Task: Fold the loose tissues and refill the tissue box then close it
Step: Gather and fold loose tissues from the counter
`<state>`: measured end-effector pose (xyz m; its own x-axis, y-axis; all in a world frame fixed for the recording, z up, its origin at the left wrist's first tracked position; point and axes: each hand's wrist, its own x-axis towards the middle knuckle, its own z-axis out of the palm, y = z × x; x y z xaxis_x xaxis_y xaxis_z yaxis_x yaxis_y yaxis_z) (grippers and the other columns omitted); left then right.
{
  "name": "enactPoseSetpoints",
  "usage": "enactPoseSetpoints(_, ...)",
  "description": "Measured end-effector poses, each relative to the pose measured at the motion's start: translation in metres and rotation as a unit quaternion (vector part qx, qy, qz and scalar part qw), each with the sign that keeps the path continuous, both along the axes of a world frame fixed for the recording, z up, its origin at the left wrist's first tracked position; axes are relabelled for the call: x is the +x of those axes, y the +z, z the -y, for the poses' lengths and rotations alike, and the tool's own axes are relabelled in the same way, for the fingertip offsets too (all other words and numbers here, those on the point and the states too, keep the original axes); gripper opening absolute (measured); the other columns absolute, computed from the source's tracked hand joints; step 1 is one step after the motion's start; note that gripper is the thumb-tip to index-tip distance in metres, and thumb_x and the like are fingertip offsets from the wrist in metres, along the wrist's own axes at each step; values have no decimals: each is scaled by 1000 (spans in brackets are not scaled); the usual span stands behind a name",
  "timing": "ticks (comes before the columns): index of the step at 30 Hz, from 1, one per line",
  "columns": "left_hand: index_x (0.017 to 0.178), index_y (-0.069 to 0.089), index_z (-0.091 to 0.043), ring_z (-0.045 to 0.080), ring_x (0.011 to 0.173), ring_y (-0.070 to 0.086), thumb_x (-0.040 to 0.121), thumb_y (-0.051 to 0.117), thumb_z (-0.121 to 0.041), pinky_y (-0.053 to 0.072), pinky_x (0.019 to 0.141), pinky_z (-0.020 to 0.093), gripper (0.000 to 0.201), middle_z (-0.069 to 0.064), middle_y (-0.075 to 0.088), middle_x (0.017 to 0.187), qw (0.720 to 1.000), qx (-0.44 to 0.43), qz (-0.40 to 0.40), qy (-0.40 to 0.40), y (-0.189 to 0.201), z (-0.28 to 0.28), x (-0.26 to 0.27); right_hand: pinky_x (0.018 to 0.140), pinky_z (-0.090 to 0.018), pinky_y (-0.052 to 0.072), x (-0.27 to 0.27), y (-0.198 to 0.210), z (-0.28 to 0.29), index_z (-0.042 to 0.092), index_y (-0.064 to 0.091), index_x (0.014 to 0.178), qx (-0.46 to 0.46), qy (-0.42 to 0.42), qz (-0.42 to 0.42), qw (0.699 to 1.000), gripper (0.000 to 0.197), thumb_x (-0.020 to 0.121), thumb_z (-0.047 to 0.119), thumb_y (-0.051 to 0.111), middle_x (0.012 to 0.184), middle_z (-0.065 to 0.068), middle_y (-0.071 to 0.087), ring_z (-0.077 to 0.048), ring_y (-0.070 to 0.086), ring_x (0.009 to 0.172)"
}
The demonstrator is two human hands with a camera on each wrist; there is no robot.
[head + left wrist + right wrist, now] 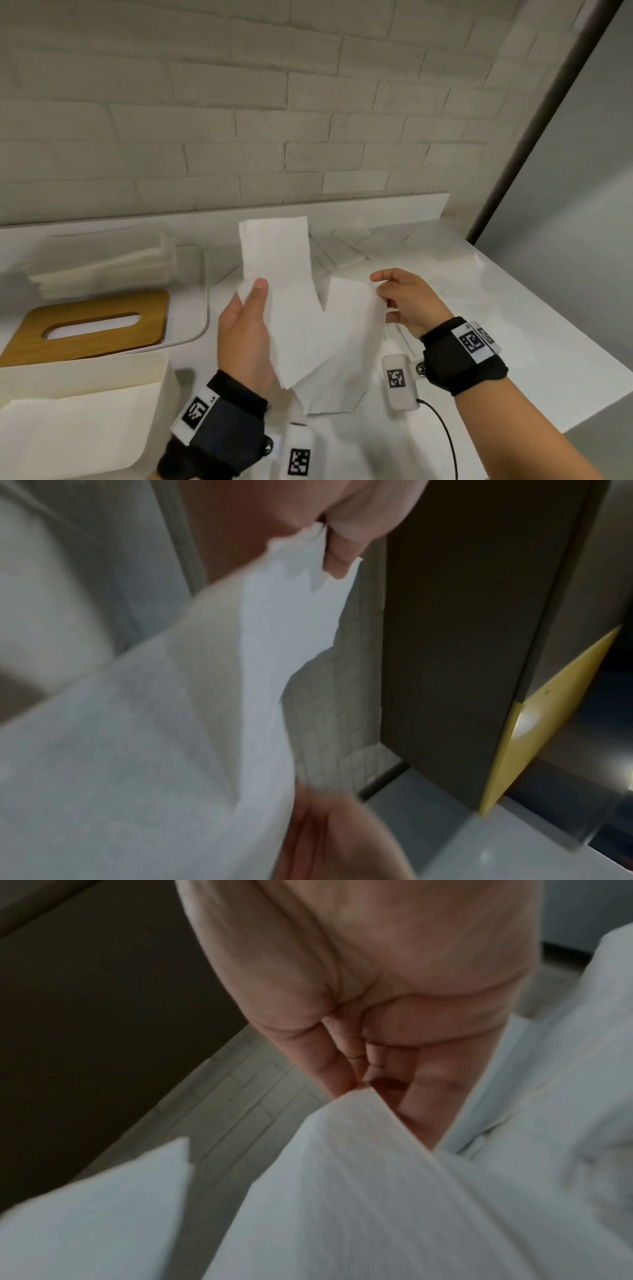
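Two hands hold one white tissue [318, 329] up above the middle of the white counter [513, 342], its lower edge hanging near the counter's front. The sheet is pinched near its upper left part between the thumb and fingers of the left hand [245, 329], while its right edge is pinched between the thumb and fingertips of the right hand [407, 301]; the right wrist view shows that hand's fingers [329, 1069] closed narrowly on the paper's corner. A narrower flap stands up past the left thumb, so the sheet is judged to be partway through a fold, not yet flattened. More loose tissues [346, 250] lie toward the counter's back edge, and a stack of folded ones [102, 267] rests near the back left. The open cream tissue box [150, 383] sits at the front left corner with paper already inside, and its wooden slotted lid [92, 325] lies apart just behind it. The folding step is judged to be in hand; next, the edges would need to be brought together squarely and the sheet laid flat, gently, since thin paper tears and creases easily.
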<state>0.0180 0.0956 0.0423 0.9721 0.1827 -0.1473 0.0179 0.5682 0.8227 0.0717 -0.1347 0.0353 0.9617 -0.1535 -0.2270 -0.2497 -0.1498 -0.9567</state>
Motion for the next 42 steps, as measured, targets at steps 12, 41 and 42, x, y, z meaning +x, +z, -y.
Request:
enactPoseSetpoints(12,109,67,-34,18,100,71,99,50,-34,51,95,45,20,-8,75,106,998,9,17,55,-8,-28,-1,65,-30,41,9,-31,13,10,53,64,-291,152,-59,943,23,78,10,72,70,-8,54,-21,53,67)
enactPoseSetpoints(41,110,60,-27,2,91,66,91,63,-22,52,74,21,20,-10,69,100,919,367,146,-13,-21,20,16,86,-30,57,-35,-9,-70,12,61,115,173,-24,204,963,23,95,3,53,108,-5,73,-18,69,101)
enactPoseSetpoints(42,110,57,-26,2,90,65,93,60,-21,51,71,19,18,-10,68,99,918,375,130,-23,-27,24,22,88,-32,56,-31,-15,-70,15,60,112,161,-34,197,967,22,95,4,53,109,-4,72,-19,68,103)
